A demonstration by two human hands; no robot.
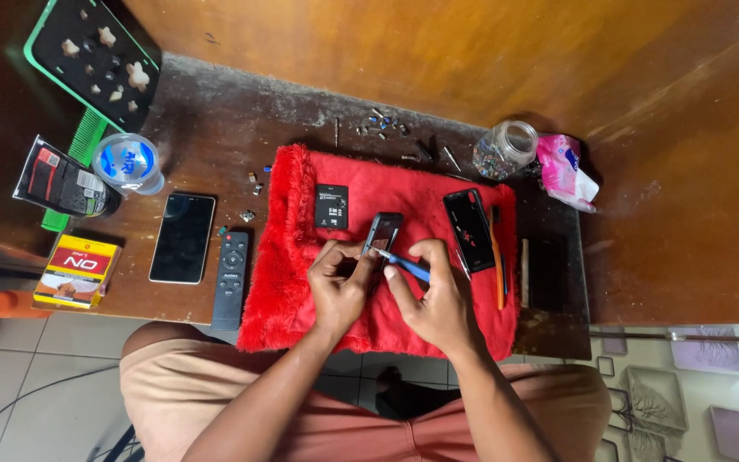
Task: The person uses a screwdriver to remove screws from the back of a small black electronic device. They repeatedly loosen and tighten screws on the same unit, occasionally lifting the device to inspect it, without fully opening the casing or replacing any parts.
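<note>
1. We steady the small opened phone (382, 231) on the red cloth (301, 291), left hand (339, 287) fingers closed on its lower edge.
2. Right hand (438, 295) pinches a blue-handled screwdriver (405, 266), tip at the phone's base.
3. Judged step: working a screw there; next needs the tip seated and the phone held firm.

Left hand (339, 282) is steadying small phone (381, 233) on red cloth (301, 257); right hand (438, 295) is pressing blue screwdriver (404, 265) into it.
</note>
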